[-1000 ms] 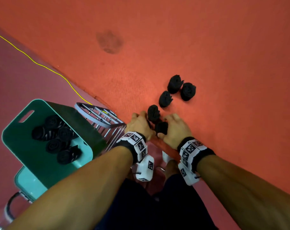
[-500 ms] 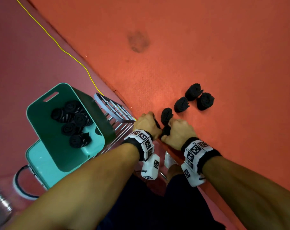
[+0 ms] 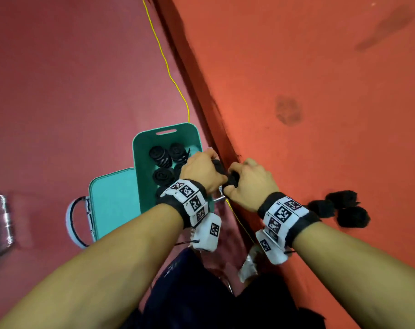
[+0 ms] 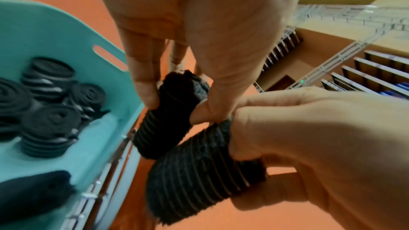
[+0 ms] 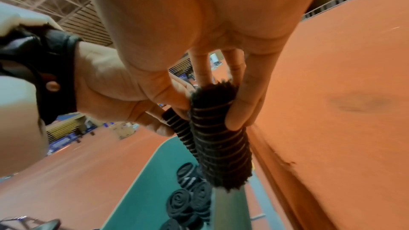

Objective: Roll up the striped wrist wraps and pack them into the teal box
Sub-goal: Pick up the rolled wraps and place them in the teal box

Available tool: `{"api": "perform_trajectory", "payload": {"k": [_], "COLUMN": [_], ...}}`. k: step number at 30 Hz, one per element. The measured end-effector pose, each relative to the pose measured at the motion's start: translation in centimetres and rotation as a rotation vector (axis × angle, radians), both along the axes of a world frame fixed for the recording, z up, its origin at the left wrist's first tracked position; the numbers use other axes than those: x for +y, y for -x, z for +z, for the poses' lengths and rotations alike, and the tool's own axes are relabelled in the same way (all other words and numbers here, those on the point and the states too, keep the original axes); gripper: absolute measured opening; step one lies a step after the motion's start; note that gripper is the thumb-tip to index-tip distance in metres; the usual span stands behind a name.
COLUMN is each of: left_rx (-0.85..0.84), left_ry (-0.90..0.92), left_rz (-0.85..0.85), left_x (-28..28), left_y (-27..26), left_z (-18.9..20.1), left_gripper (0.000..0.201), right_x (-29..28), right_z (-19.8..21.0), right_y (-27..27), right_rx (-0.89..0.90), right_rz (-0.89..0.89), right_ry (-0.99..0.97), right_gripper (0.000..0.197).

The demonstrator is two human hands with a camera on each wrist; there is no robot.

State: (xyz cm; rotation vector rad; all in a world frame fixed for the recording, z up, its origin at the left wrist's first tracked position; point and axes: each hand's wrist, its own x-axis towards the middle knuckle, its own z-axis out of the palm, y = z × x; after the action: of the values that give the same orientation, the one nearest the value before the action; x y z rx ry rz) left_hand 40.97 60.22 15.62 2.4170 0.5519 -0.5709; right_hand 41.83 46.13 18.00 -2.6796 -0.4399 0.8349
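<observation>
You are holding two rolled wraps, one in each hand, right at the near edge of the teal box. Your left hand is pinching the left roll between thumb and fingers, curled around its upper half, with the roll hanging end-down just beside the box wall. Your right hand is gripping the right roll in the same way, thumb on one side and fingers on the other. The two rolls are touching each other, and the hands are almost meeting above them. Both wrists are bending downward, with the forearms reaching forward from your body.

Inside the box, several rolled wraps are already standing on their ends, close together. Three more rolls are lying on the orange mat to your right, well apart from the box.

The head view is hiding most of both held rolls behind your knuckles. The left wrist view is showing their thin pale stripes and the fuzzy ends clearly, and also a dark piece lying on the box floor. The right wrist view is showing the right roll hanging over the box rim, with the packed rolls below it.

A yellow cord is running along the mat's edge, and the box lid is lying flat beside the box.
</observation>
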Motion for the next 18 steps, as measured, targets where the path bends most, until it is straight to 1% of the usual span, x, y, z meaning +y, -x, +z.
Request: {"api": "perform_trajectory", "payload": {"k": [4, 7, 10, 13, 18], "left_rx": [0.003, 0.089, 0.183, 0.295, 0.431], "left_ry": [-0.019, -0.043, -0.050, -0.079, -0.117], "left_rz": [0.142, 0.164, 0.192, 0.132, 0.024], "left_x": [6.6, 9.6, 11.0, 10.9, 10.5], "left_y": [1.6, 3.0, 3.8, 4.5, 4.9], "left_z": [-0.9, -2.8, -4.9, -7.3, -10.7], "left_gripper": [0.034, 0.033, 0.031, 0.034, 0.041], "right_x": [6.2, 9.6, 11.8, 12.9, 13.4], "right_z": [-1.1, -3.4, -6.2, -8.6, -12.5], "right_y": [0.0, 0.6, 1.0, 1.3, 1.0], "right_rx": [0.012, 0.077, 0.153, 0.210, 0.288], "right_rz": [0.094, 0.155, 0.168, 0.179, 0.214], "right_ry": [-0.034, -0.008, 0.014, 0.049, 0.135], "right_gripper": [0.036, 0.040, 0.042, 0.042, 0.039]}}
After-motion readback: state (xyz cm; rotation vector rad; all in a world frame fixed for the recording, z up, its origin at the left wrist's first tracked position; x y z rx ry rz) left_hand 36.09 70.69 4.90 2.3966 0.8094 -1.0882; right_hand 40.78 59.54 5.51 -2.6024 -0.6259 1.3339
